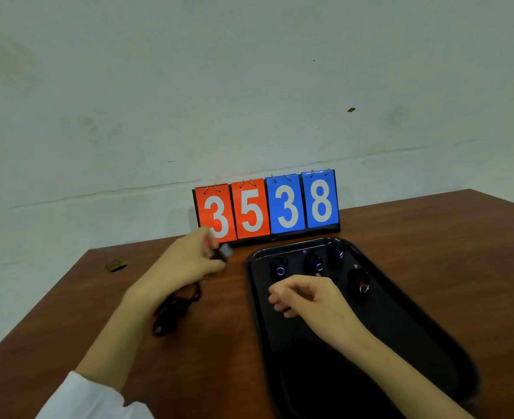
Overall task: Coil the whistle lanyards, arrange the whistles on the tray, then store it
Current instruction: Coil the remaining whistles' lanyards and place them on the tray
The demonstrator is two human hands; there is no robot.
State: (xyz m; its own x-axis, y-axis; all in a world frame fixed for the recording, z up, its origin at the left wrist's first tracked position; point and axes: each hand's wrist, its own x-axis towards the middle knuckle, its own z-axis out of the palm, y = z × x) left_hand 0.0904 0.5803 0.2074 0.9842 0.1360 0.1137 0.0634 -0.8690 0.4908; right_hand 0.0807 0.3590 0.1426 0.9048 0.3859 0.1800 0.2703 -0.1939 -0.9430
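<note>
Left hand [189, 261] pinches a whistle [226, 251] just before the flip scoreboard [268, 207], its black lanyard [174, 309] trailing loose on the table [204, 373]. Right hand [307, 300] hovers over the black tray [401, 328], fingers curled on nothing. Four coiled whistles [280, 266] sit at the tray's far end.

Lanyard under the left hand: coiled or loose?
Loose. The lanyard trails in slack loops on the table from the whistle gripped in the left hand.
</note>
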